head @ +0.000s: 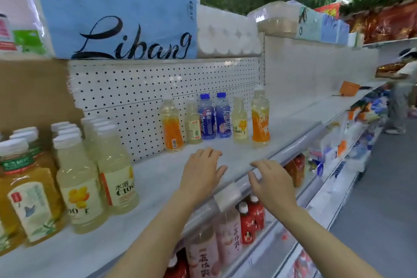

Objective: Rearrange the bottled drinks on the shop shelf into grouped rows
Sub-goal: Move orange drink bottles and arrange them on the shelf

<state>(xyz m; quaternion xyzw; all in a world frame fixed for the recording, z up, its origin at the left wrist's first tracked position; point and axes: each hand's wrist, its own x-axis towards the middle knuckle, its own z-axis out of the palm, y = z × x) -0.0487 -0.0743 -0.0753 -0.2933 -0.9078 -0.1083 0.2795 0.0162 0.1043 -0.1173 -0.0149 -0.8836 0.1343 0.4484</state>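
A mixed line of bottles stands at the back of the white shelf [237,156]: an orange-label bottle [172,126], a pale yellow bottle [193,123], two blue bottles [206,117] [223,116], another pale yellow bottle [240,121] and a second orange-label bottle [260,117]. Grouped rows of pale yellow bottles [115,171] and amber tea bottles [29,196] fill the shelf's left end. My left hand [200,170] hovers over the shelf in front of the mixed line, fingers relaxed, holding nothing. My right hand [272,184] is over the shelf's front edge, fingers spread, empty.
A perforated back panel [140,88] rises behind the bottles. Tissue packs [117,20] sit on the shelf above. Pink and red bottles [228,235] stand on the shelf below. A person [404,95] stands far down the aisle on the right.
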